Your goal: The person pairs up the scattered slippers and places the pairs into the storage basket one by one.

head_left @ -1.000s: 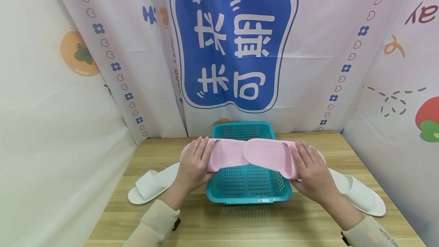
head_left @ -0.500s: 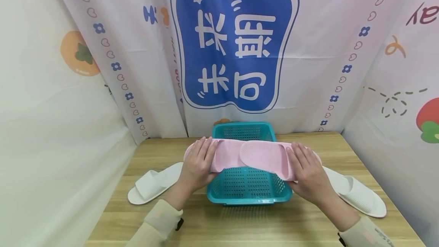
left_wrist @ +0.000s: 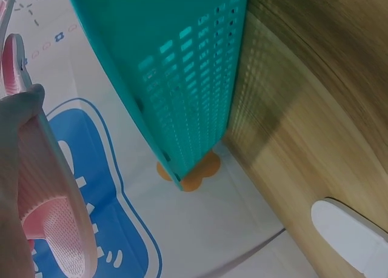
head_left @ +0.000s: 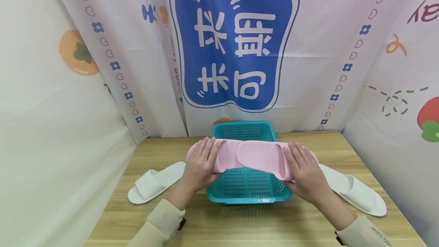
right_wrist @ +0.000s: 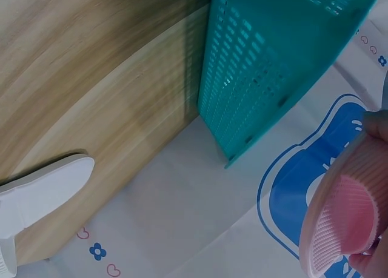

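Two pink slippers are held end to end above a teal basket (head_left: pixel 248 201), their heel ends overlapping at the middle. My left hand (head_left: pixel 200 165) grips the left pink slipper (head_left: pixel 229 155) round its strap, fingers over the top. With my right hand (head_left: pixel 306 170) I hold the right pink slipper (head_left: pixel 260 156) in the same way, its heel lying in front of the other. In the left wrist view the left slipper's side (left_wrist: pixel 63 229) shows beside the thumb. The right wrist view catches the open toe of the right slipper (right_wrist: pixel 345 223).
On the wooden table (head_left: pixel 240 231) a white slipper (head_left: pixel 154 184) lies left of the basket. Another white slipper (head_left: pixel 360 193) lies to the right, partly behind my right forearm. A printed curtain (head_left: pixel 315 48) hangs behind the table, with white cloth on both sides.
Both hands have moved slightly inward, bringing the pink slippers closer together so that their heels overlap more. The basket and the white slippers have stayed where they were.
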`<state>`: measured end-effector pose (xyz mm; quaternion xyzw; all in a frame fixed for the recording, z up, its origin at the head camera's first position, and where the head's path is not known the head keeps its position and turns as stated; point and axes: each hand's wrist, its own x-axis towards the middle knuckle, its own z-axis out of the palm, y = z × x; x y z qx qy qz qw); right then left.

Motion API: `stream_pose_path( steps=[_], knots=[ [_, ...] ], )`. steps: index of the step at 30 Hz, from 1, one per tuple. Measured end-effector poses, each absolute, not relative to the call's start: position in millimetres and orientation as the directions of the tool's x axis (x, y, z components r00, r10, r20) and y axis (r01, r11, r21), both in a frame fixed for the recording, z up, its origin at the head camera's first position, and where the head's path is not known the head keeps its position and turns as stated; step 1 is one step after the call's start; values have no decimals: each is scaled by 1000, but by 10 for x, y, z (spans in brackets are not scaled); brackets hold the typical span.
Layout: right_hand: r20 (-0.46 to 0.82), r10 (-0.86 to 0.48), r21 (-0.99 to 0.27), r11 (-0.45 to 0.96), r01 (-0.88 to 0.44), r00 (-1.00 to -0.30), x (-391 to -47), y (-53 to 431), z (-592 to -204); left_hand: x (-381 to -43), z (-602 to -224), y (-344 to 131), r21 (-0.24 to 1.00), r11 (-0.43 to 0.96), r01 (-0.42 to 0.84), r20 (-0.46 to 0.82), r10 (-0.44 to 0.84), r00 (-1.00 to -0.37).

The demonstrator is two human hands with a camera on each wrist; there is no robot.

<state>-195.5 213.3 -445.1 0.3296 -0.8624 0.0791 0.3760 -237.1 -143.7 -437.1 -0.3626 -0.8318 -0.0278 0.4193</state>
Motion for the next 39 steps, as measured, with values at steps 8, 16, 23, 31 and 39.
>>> stream_pose_path(
  steps=[8,16,23,31,39],
  knots=[
    [707,-517,119,759,-640,-481,-1967,2091,-4462,-2363,-4358,-1397,-278,730,624,722,587,-366],
    [700,-526,119,753,-647,-483,-1967,2053,-4464,-2338,-4346,-1354,-283,734,617,719,589,-370],
    [685,-529,112,756,-645,-501,-1945,2014,-4439,-2327,-4341,-1325,-285,730,621,707,597,-378],
    [672,-534,108,756,-646,-513,-1938,1967,-4425,-2322,-4339,-1299,-298,724,622,700,609,-373],
    [673,-538,113,752,-649,-507,-1944,1931,-4430,-2321,-4347,-1259,-302,720,624,702,611,-366]
  ],
)
